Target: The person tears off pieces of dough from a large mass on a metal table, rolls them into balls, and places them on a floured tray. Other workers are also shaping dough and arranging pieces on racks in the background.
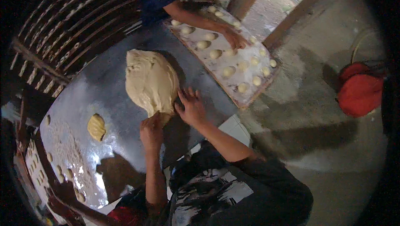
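Observation:
A large mass of pale, smooth dough (151,80) lies on the dark grey worktop in front of me. My left hand (151,131) is closed on its near end, where the dough narrows to a tip. What sits inside those fingers is mostly hidden, but dough runs into them. Beside the dough's right edge, my right hand (191,107) is open with fingers spread, its fingertips at or touching the side. To the left, apart from both hands, sits a small yellowish lump (96,127) that looks like dough or fat.
At the far right, a floured board (221,71) bears several round dough balls; another person's hand (236,39) reaches among them. Small dough pieces (69,173) and flour lie at the worktop's left, near another person's arm. Slatted racks (39,61) stand far left, a red object (359,93) right.

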`<control>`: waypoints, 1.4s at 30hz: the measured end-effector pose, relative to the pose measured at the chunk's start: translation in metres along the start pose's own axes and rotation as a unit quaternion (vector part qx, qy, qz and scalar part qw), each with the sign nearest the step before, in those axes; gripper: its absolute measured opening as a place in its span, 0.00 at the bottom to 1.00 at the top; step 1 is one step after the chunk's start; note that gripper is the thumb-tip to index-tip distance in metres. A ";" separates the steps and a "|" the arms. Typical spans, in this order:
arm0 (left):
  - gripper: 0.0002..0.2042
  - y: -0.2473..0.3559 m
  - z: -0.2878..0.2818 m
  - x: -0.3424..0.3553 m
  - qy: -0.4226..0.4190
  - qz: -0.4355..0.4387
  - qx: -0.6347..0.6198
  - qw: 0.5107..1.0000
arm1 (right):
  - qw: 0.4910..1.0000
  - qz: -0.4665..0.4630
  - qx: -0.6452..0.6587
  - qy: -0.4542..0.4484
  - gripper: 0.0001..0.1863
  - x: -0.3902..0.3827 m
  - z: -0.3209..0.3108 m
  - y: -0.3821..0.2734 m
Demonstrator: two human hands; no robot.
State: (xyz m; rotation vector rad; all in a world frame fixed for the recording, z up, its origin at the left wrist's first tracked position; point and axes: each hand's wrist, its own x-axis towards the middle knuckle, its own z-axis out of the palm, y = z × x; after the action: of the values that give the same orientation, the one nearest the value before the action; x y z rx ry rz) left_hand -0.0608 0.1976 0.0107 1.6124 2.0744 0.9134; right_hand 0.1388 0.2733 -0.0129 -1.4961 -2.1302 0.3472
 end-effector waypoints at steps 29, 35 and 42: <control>0.14 0.026 -0.026 -0.026 -0.041 -0.022 -0.059 0.997 | 0.981 -0.138 0.110 -0.082 0.21 -0.033 -0.013 0.033; 0.13 0.012 -0.004 -0.036 0.011 0.017 -0.060 0.998 | 0.997 -0.057 -0.030 0.032 0.17 0.024 -0.003 0.011; 0.12 0.017 -0.022 -0.060 0.051 -0.032 -0.091 0.994 | 0.994 -0.093 -0.058 0.004 0.25 0.010 -0.026 0.043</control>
State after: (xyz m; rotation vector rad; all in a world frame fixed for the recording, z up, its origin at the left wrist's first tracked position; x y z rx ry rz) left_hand -0.0456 0.1369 0.0320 1.4256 2.0305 1.1465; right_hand 0.1839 0.2962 -0.0093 -1.3426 -2.2972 0.1524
